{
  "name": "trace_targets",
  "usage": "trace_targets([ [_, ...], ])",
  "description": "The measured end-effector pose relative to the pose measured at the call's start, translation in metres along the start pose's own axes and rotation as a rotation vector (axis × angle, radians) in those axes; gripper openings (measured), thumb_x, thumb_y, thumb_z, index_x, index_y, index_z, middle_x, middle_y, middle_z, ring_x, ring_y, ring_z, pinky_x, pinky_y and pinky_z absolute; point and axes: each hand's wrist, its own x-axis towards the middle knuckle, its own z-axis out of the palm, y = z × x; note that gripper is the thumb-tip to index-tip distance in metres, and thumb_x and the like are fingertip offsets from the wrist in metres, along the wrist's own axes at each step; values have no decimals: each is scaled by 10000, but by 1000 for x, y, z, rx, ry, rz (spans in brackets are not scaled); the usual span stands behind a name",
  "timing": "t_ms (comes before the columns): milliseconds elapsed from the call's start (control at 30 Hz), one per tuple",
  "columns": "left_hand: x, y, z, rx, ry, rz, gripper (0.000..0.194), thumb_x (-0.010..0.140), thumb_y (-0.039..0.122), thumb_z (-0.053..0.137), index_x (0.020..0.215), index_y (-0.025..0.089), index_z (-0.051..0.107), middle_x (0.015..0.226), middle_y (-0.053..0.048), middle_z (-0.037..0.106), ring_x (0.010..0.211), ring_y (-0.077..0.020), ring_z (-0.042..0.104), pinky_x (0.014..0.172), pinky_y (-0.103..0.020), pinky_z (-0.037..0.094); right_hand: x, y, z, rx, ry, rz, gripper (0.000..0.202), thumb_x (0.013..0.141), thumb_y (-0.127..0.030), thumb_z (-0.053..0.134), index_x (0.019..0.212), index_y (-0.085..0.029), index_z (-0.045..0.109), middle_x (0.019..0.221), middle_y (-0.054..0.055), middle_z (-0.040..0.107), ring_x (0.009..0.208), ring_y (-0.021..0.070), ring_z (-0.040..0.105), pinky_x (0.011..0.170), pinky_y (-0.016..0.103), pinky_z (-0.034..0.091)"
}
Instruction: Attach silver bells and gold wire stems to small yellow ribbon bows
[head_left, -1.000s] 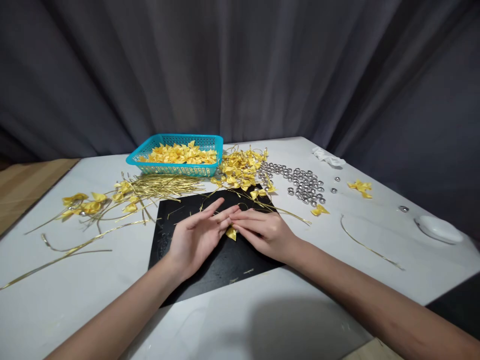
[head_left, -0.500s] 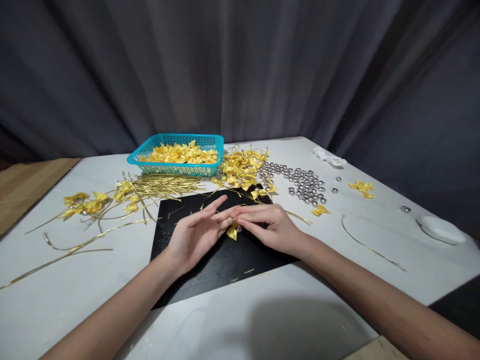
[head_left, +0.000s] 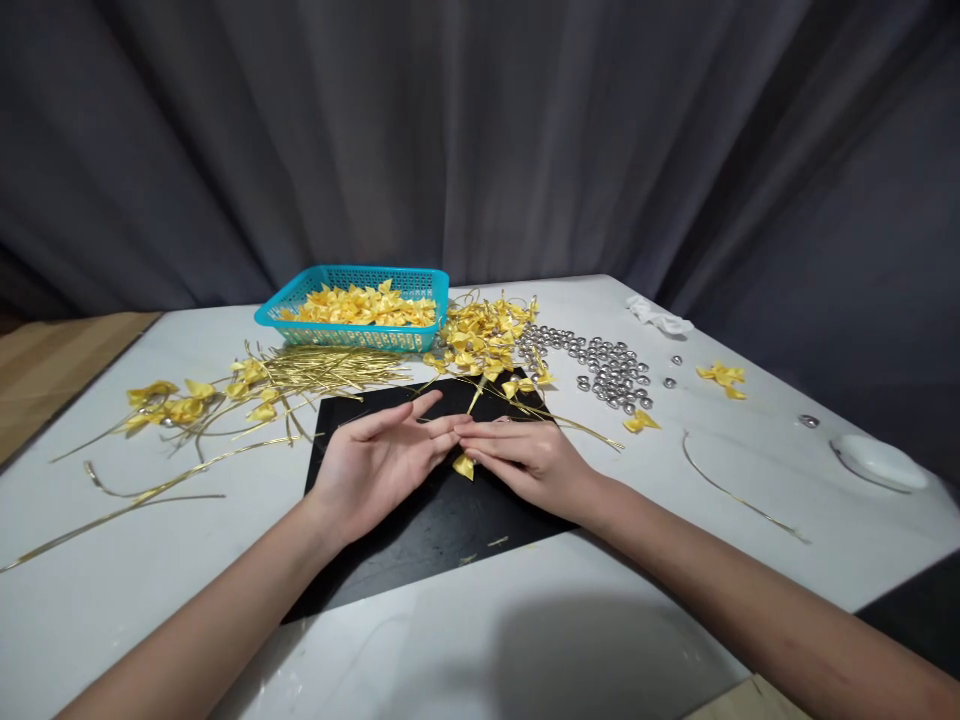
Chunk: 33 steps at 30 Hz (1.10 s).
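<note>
My left hand [head_left: 379,465] is palm up over the black mat [head_left: 390,560], its thumb raised and its fingertips pressed to those of my right hand [head_left: 529,455]. Between the joined fingertips is a yellow ribbon bow [head_left: 464,466], its lower loop hanging below them. A gold wire tie [head_left: 477,396] sticks up from the same spot, away from me. My right hand's fingers are closed flat over the middle of the bow, which hides its knot.
A blue basket [head_left: 349,338] of yellow bows stands at the back. Before it lie gold wire ties [head_left: 337,370], with a pile of wired bows [head_left: 487,335] and silver beads [head_left: 615,375] to the right. A white dish [head_left: 879,462] and crumpled tissue [head_left: 658,315] are further right.
Both hands have shifted slightly left, still joined at the fingertips. The gold tie now shows upright above them, and the silver bead seen beside the bow is hidden.
</note>
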Motion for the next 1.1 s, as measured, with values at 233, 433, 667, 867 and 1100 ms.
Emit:
trace_targets([
  [233, 3, -2, 1, 92, 56, 6, 591, 785, 120, 473, 1340, 20, 294, 1113, -227, 626, 1099, -260, 579, 1003, -350, 366, 14, -6, -10, 515, 74, 503, 95, 750, -230, 643, 734, -168, 714, 873, 52, 722, 638, 116, 649, 567, 212, 524],
  [433, 6, -14, 1, 249, 144, 107, 542, 697, -23, 597, 1221, 68, 496, 1154, -134, 653, 1138, -218, 556, 1030, -284, 347, 19, 1, -18, 695, 79, 932, 377, 824, -454, 529, 649, -133, 623, 386, -38, 493, 339, 60, 451, 347, 157, 397],
  [667, -1, -26, 7, 227, -25, 50, 419, 735, 18, 602, 1138, 134, 597, 1125, -111, 673, 1120, -223, 571, 988, -312, 395, 18, -15, -11, 1195, -90, 1172, 201, 827, -279, 547, 688, -145, 604, 448, -49, 519, 367, 61, 485, 336, 150, 415],
  [867, -2, -38, 7, 230, -36, 34, 289, 710, 7, 566, 956, 120, 665, 989, -106, 722, 1022, -219, 626, 977, -326, 390, 18, -14, -14, 1269, 20, 1183, 63, 747, -174, 618, 769, -131, 659, 549, -34, 575, 444, 36, 512, 389, 118, 383],
  [1100, -1, -40, 1, 815, 225, 402, 155, 734, 110, 629, 861, 195, 659, 855, -29, 678, 656, -156, 634, 642, -254, 464, 17, -11, -13, 1433, 32, 1220, 52, 712, -170, 663, 740, -128, 675, 556, -55, 517, 388, -2, 337, 360, 107, 314],
])
